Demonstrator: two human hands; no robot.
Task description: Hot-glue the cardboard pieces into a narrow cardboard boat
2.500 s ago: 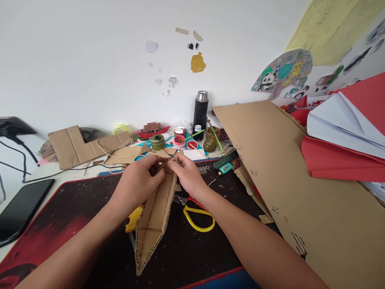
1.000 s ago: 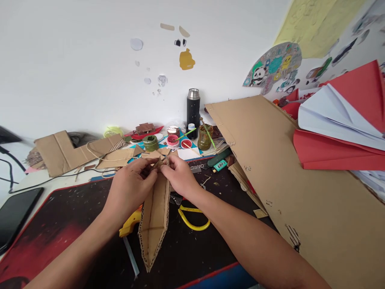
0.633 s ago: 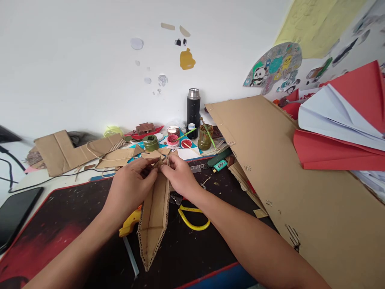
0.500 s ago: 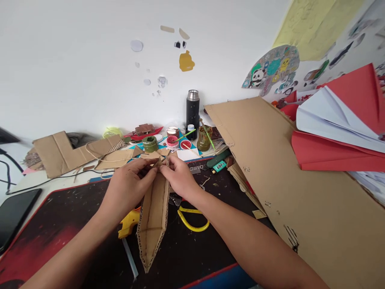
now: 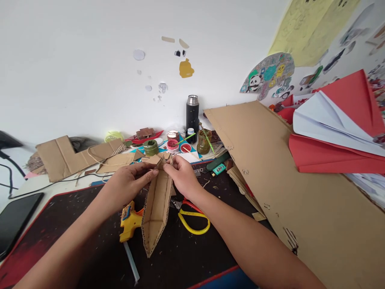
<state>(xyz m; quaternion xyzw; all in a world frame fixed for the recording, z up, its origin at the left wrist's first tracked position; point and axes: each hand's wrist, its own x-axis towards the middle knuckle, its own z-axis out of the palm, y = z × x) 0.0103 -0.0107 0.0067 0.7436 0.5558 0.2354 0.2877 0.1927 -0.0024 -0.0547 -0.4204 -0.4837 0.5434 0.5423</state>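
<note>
A long folded cardboard piece (image 5: 156,212) with a pointed near end stands tilted over the dark desk mat (image 5: 60,224). My left hand (image 5: 126,186) pinches its far tip from the left. My right hand (image 5: 183,176) pinches the same tip from the right, fingers pressed together. A yellow glue gun (image 5: 129,220) with a clear glue stick lies on the mat just left of the cardboard. Yellow-handled scissors (image 5: 192,216) lie under my right forearm.
A big cardboard sheet (image 5: 285,180) leans at the right, under red and white paper (image 5: 331,136). Paint jars (image 5: 150,146), a black flask (image 5: 192,114) and cardboard scraps (image 5: 69,154) crowd the back of the desk. A black phone (image 5: 15,220) lies at the left.
The camera view has tipped slightly, so everything sits lower in the frame. The cardboard piece's near end has swung a little right and the glue gun shows more. Both hands stay pinched on the tip.
</note>
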